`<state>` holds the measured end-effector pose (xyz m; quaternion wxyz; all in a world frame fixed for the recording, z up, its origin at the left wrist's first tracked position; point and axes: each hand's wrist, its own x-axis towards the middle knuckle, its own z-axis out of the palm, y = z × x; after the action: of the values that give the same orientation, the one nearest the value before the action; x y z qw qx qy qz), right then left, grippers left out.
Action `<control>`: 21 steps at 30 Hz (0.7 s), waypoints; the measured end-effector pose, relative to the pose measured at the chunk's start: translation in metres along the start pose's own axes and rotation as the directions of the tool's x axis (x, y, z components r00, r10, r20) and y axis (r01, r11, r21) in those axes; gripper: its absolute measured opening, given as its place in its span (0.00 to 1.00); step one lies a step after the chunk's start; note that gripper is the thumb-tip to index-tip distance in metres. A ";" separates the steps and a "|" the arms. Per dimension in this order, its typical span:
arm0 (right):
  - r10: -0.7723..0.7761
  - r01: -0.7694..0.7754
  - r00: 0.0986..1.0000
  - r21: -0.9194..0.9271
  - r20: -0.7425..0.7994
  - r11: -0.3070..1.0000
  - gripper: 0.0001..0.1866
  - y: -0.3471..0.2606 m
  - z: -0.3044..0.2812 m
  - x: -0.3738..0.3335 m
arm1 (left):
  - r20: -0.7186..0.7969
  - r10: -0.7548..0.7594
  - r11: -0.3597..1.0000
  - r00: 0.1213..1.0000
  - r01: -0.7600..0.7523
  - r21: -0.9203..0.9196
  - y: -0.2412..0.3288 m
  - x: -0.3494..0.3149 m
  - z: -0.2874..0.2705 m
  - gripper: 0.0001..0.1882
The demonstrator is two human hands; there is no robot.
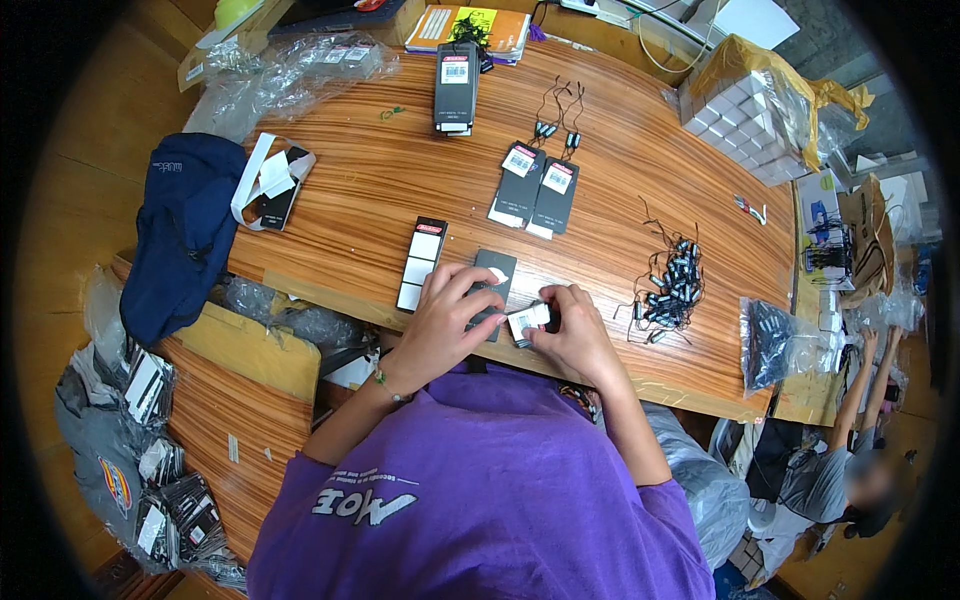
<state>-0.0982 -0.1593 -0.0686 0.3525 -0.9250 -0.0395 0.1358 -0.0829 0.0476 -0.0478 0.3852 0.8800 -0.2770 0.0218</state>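
Grey card (499,262) lies flat near the table (630,130) edge, the left hand (450,318) curled over it, seemingly to steady it; whether those fingers grip cannot be told. The right hand (583,335) pinches a small white packet (526,322) just beside, perhaps keeping its face visible. Black cords (672,290) sit heaped rightward, likely within easy reach.

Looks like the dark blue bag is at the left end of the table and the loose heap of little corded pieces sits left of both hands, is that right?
Not quite: the loose heap of little corded pieces sits to the right of both the left hand and the right hand, as the head view shows. The dark blue bag is at the left end of the table.
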 end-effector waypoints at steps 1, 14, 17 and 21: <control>-0.043 0.043 0.999 -0.036 -0.017 0.998 0.25 0.001 0.001 0.000 | -0.005 0.004 1.000 1.000 -0.004 0.002 0.000 0.001 0.001 0.06; -0.281 0.229 0.953 -0.337 -0.116 0.913 0.17 -0.020 -0.026 -0.006 | -0.005 -0.008 0.996 1.000 0.008 -0.089 -0.004 0.009 -0.001 0.10; -0.291 0.267 0.956 -0.321 -0.028 0.909 0.18 -0.005 -0.024 0.001 | 0.041 -0.039 0.959 0.998 0.049 -0.280 0.001 0.019 0.001 0.17; -0.189 0.166 0.977 0.204 0.098 0.965 0.24 -0.016 -0.043 0.002 | 0.121 -0.047 0.768 0.992 0.113 -0.630 -0.007 0.033 0.015 0.33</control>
<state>-0.0835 -0.1745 -0.0275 0.4490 -0.8694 -0.1293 0.1608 -0.0547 0.0253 -0.0546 0.6463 0.7091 -0.2486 -0.1325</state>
